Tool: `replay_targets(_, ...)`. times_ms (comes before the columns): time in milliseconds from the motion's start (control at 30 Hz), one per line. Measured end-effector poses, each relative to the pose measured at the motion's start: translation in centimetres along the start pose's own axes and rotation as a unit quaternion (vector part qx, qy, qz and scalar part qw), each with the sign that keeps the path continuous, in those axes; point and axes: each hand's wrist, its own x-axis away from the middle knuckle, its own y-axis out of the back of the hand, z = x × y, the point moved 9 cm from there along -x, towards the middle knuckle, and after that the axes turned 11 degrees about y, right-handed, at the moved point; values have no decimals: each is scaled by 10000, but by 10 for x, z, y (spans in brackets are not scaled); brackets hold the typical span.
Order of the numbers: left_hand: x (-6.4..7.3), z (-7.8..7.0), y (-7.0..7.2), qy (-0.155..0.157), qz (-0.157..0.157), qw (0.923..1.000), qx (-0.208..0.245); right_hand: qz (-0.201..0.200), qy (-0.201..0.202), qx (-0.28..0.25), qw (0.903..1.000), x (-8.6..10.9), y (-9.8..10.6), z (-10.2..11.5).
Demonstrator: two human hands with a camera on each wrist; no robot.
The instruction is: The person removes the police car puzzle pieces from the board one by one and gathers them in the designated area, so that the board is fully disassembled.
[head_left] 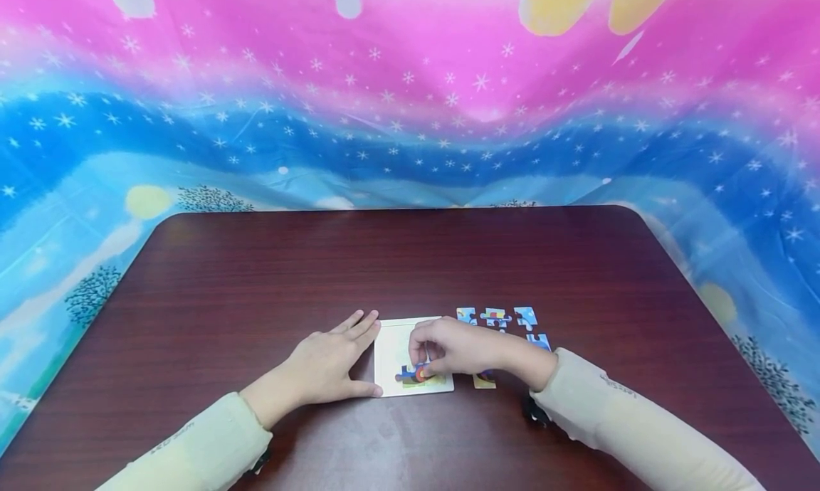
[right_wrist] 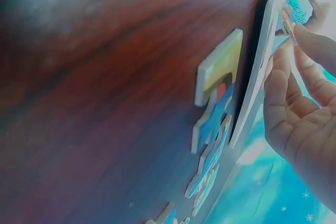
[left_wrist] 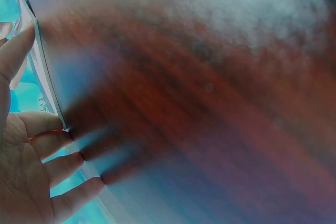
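Observation:
A square white puzzle board lies flat near the front middle of the table. My left hand rests at its left side with fingers straight, the thumb and fingertips touching the edge. Over the board's lower right, my right hand pinches a jigsaw piece between thumb and fingers. Blue, red and yellow train artwork shows just under those fingertips, partly covered by the hand. In the left wrist view, the left thumb presses along the board's side.
Several loose jigsaw pieces lie right of the board, among them a yellow corner piece, a blue one and one with a red and yellow print. My right forearm hides some. Behind the dark wooden table hangs a patterned cloth.

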Motion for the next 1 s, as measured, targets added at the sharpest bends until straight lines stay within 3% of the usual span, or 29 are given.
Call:
replay_targets(333,0,0,1,21,-10,10000,-14,70,-34,-470,9989,-3,-5,0)
replay_targets(1000,1,0,-1,34,40,10000,-31,-168,-276,-475,9983,9,14,-3)
